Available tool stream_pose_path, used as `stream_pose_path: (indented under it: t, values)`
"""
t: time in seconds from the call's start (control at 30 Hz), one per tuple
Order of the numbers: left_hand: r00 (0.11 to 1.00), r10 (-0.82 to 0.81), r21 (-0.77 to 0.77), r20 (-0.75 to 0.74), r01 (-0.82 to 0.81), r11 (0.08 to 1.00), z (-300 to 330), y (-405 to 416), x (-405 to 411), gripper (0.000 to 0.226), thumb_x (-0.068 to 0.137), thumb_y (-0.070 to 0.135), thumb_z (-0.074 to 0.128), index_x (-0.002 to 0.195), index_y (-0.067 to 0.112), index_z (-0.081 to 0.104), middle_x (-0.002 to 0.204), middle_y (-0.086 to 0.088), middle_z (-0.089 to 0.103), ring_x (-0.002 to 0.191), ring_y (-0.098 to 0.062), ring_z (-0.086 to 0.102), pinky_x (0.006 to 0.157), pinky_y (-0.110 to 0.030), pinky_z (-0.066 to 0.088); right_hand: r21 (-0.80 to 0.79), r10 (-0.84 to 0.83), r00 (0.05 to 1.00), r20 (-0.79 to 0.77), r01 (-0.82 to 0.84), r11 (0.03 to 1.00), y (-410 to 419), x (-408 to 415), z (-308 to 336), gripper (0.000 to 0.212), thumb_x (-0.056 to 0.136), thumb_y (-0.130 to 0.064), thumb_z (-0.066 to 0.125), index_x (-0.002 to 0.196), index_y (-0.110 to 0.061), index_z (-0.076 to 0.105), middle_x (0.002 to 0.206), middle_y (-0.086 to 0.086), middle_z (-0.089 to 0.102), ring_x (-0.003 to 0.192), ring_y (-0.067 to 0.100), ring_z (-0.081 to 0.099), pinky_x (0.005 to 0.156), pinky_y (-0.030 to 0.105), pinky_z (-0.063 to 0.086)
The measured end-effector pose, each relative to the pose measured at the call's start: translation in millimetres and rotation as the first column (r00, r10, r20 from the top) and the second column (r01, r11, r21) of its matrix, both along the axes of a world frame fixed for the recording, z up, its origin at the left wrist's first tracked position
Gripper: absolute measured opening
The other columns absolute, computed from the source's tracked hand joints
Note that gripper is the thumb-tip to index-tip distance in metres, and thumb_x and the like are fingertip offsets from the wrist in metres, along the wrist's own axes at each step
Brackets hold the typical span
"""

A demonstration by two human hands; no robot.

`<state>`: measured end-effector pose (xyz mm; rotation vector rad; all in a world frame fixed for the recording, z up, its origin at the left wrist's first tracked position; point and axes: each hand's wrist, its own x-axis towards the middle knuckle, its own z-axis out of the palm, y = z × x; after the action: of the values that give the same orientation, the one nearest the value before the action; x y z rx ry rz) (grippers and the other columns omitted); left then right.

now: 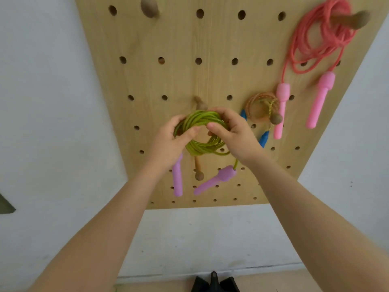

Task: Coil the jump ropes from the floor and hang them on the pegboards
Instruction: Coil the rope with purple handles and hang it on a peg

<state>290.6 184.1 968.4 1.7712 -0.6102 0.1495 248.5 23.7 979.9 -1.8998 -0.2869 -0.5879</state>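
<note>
A coiled green jump rope (201, 120) with two purple handles (219, 179) is held in front of the wooden pegboard (181, 76). My left hand (171, 142) grips the coil's left side and my right hand (233, 133) grips its right side. The coil sits just below a wooden peg (200, 103). One purple handle hangs straight down under my left hand, the other points down-left. Another peg (198, 169) shows below the coil.
A coral rope (315, 36) with pink handles hangs on a peg (353, 19) at the upper right. A small orange coil (261, 106) with blue handles hangs on a peg right of my hands. A bare peg (149, 6) sits top left. White wall surrounds the board.
</note>
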Motion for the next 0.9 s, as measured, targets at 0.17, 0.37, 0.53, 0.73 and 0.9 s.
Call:
stream_pose_path:
  t: [0.17, 0.37, 0.53, 0.73, 0.9]
  values:
    - [0.995, -0.019, -0.038, 0.101, 0.023, 0.999, 23, -10, 23, 0.037, 0.09, 0.038, 0.055, 0.123, 0.022, 0.054, 0.104, 0.015, 0.061, 0.093, 0.005, 0.058, 0.08, -0.012, 0.045, 0.016, -0.135, 0.986, 0.096, 0.134, 0.991, -3, 20, 18, 0.023, 0.089, -0.017, 0.063, 0.097, -0.034, 0.05, 0.086, -0.016, 0.063, 0.077, 0.007, 0.064, 0.075, 0.031, 0.054]
    - [0.959, 0.13, 0.013, 0.251, -0.137, 0.99, 22, -24, 58, 0.04, 0.093, 0.033, 0.053, 0.128, 0.014, 0.054, 0.118, 0.0, 0.051, 0.1, -0.006, 0.048, 0.072, 0.002, 0.034, -0.08, -0.239, 0.968, 0.077, 0.245, 0.966, -7, 51, 25, 0.021, 0.09, -0.019, 0.061, 0.108, -0.02, 0.051, 0.09, -0.018, 0.054, 0.083, -0.001, 0.054, 0.073, 0.011, 0.043]
    - [0.922, 0.235, 0.005, 0.309, -0.248, 0.969, 8, -30, 79, 0.042, 0.092, 0.029, 0.055, 0.133, 0.017, 0.051, 0.109, 0.001, 0.04, 0.097, -0.01, 0.044, 0.081, -0.009, 0.033, -0.078, -0.285, 0.957, 0.048, 0.288, 0.954, -7, 76, 9, 0.022, 0.091, -0.019, 0.058, 0.112, -0.013, 0.058, 0.105, 0.008, 0.063, 0.098, 0.023, 0.059, 0.089, 0.041, 0.048]
    - [0.767, 0.447, 0.093, 0.461, -0.543, 0.835, -3, -40, 78, 0.052, 0.091, 0.037, 0.053, 0.141, 0.034, 0.037, 0.121, -0.012, 0.039, 0.109, -0.028, 0.039, 0.093, -0.034, 0.032, -0.049, -0.435, 0.893, 0.114, 0.442, 0.896, -3, 81, 0, 0.029, 0.088, -0.027, 0.063, 0.116, -0.02, 0.062, 0.105, -0.003, 0.052, 0.108, 0.02, 0.051, 0.092, 0.031, 0.044]
    - [0.841, 0.353, 0.338, 0.41, -0.499, 0.798, -18, -30, 58, 0.082, 0.091, 0.052, 0.044, 0.15, 0.021, -0.005, 0.152, -0.013, 0.015, 0.136, -0.033, 0.021, 0.11, -0.044, 0.02, -0.157, -0.476, 0.879, -0.006, 0.469, 0.869, -5, 62, -21, 0.06, 0.088, -0.031, 0.062, 0.14, -0.02, 0.035, 0.135, 0.004, 0.042, 0.125, 0.02, 0.041, 0.103, 0.037, 0.038]
